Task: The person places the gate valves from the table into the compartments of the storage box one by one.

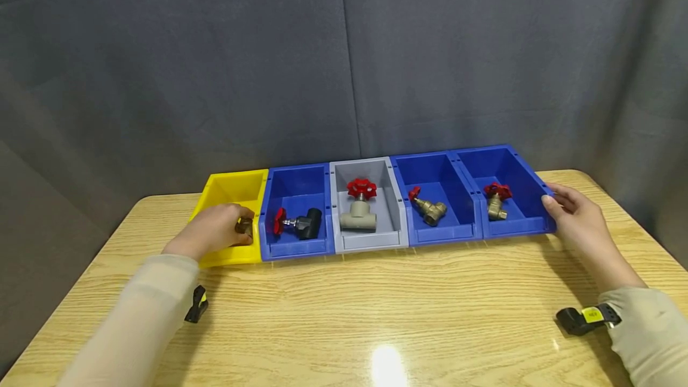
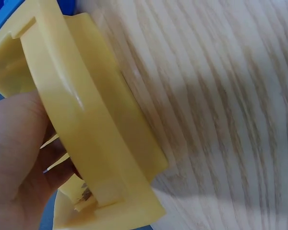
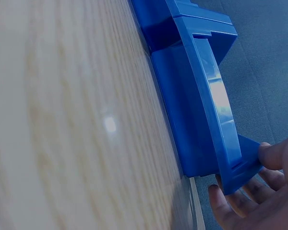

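My left hand reaches over the front wall into the yellow bin at the row's left end. Its curled fingers hold a small brownish metal fitting, mostly hidden by the hand. In the left wrist view the fingers disappear behind the front lip of that bin. At the other end, my right hand grips the right side of the last blue bin, thumb at its rim and fingers below. A brass valve with a red handwheel lies inside that bin.
Between these stand a blue bin with a black tee-shaped valve, a grey bin with a beige valve, and another blue bin with a brass valve. A grey curtain hangs behind the wooden table.
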A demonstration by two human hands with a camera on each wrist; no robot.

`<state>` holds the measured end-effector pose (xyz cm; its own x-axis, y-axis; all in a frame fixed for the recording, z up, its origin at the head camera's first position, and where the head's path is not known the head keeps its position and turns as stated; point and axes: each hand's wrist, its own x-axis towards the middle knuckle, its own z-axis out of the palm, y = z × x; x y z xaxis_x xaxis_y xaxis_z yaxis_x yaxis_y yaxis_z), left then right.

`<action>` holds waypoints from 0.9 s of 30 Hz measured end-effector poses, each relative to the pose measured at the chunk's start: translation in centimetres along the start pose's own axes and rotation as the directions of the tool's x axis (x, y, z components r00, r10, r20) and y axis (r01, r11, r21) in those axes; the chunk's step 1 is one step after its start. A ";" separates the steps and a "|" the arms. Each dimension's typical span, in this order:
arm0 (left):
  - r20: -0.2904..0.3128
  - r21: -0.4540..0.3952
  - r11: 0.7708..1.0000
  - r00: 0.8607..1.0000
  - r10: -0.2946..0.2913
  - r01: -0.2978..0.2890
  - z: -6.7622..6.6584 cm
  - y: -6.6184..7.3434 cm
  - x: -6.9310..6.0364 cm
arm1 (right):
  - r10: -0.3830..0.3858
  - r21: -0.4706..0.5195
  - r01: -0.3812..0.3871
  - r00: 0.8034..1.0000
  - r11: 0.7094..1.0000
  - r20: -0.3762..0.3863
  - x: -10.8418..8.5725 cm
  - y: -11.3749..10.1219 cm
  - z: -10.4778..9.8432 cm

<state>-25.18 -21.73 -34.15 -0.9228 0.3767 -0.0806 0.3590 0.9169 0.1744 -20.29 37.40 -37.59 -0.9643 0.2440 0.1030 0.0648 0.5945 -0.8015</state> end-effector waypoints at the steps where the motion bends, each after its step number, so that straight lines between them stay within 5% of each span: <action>1: 0.000 -0.002 1.000 1.000 -0.003 0.003 0.0 0.0 -0.1 | 0.001 0.001 -0.001 1.000 1.000 -0.001 0.0 0.0 0.1; 27: -0.002 0.004 0.999 0.999 -0.045 0.045 0.1 0.3 -0.3 | 0.004 -0.007 -0.004 1.000 1.000 0.001 0.0 0.0 -0.1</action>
<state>-24.78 -21.58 -34.12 -0.9383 0.3349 -0.0868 0.3177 0.9334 0.1669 -20.26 37.44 -37.55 -0.9644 0.2453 0.0992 0.0703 0.5991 -0.7976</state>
